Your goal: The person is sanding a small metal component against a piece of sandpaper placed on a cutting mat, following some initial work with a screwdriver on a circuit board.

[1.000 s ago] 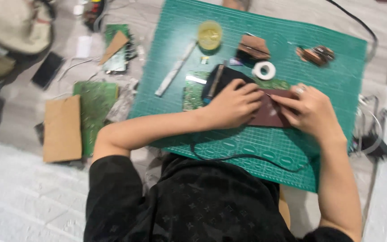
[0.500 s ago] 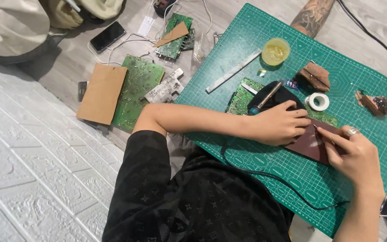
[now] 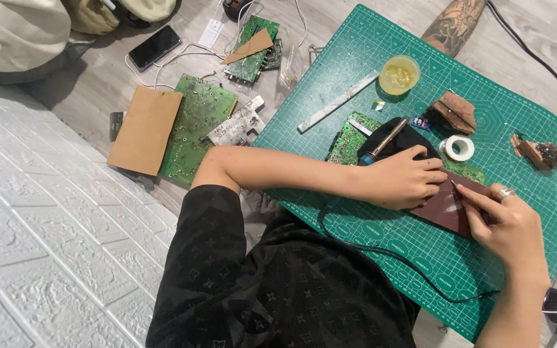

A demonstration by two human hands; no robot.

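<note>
Brown, thin, likely stiff and light sheet (image 3: 447, 207) lies flat at centre-right on the green cutting mat (image 3: 369, 58), left hand (image 3: 400, 182) pressing its edge, right hand (image 3: 509, 227) pinching a fine tool on it.

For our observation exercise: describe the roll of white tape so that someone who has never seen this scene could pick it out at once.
Start at the green cutting mat on the floor. Just beyond the left hand, beside the black pad, lies the roll of white tape. It is the only white ring there; the other round thing, a yellow cup, sits farther away.
</note>
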